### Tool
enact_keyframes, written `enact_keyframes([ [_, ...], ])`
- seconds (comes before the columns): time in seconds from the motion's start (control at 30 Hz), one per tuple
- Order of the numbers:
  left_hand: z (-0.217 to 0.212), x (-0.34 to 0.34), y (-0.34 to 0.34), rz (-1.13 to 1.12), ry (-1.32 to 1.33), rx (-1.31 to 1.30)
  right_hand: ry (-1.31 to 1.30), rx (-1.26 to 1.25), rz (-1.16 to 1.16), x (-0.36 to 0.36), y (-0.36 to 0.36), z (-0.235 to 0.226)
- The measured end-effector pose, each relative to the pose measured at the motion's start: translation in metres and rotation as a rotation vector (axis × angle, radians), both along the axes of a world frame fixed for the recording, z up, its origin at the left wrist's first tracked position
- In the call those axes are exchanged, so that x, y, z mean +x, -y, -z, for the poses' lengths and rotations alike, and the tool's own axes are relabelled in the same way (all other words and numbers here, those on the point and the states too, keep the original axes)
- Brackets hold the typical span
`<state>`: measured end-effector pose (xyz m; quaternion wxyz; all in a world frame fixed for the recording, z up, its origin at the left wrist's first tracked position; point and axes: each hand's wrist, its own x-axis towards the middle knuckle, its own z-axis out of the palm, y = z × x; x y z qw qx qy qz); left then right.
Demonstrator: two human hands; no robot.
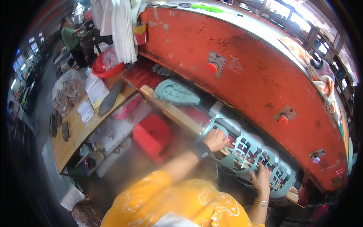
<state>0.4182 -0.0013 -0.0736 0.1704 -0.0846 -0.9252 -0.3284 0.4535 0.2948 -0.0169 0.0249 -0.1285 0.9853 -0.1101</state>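
Positioned at pale green cut-out sheet (228,161) beside red machine panel (249,83), with right hand (261,178) grip spread, released, and left hand (216,140) grip curled, hold indeterminable.

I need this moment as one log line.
left hand: at perforated blue sheet; right hand: spread, at same sheet; red panel: beyond

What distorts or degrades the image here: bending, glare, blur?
Head view: the red machine panel bows into an arc; head view: bright windows at upper right wash out; head view: a hazy smear softens the red plastic item and the area below it, while left hand and right hand look clearer.
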Motion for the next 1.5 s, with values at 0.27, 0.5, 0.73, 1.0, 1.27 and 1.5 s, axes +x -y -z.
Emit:
enact_keyframes([
  [0.27, -0.024, 0.053, 0.01, 0.086, 0.407, -0.152, 0.511, -0.185, 0.068, -0.037, -0.001, -0.068],
  [0.5, -0.034, 0.045, 0.02, 0.009, -0.204, 0.698, -0.053, -0.231, -0.142, -0.048, 0.135, -0.022],
  [0.73, -0.009, 0.043, 0.023, 0.003, -0.189, 0.568, -0.222, -0.325, -0.123, -0.004, 0.186, -0.006],
  [1.0, -0.055, 0.08, 0.037, 0.001, 0.095, 0.042, 0.221, -1.317, -0.083, -0.002, 0.137, -0.039],
  [1.27, -0.059, 0.08, 0.028, -0.044, 0.028, -0.064, -0.199, -0.584, 0.011, 0.007, 0.096, -0.044],
  [1.5, -0.061, 0.072, 0.03, -0.035, 0.063, -0.032, -0.298, -0.23, 0.081, 0.009, 0.11, -0.031],
])
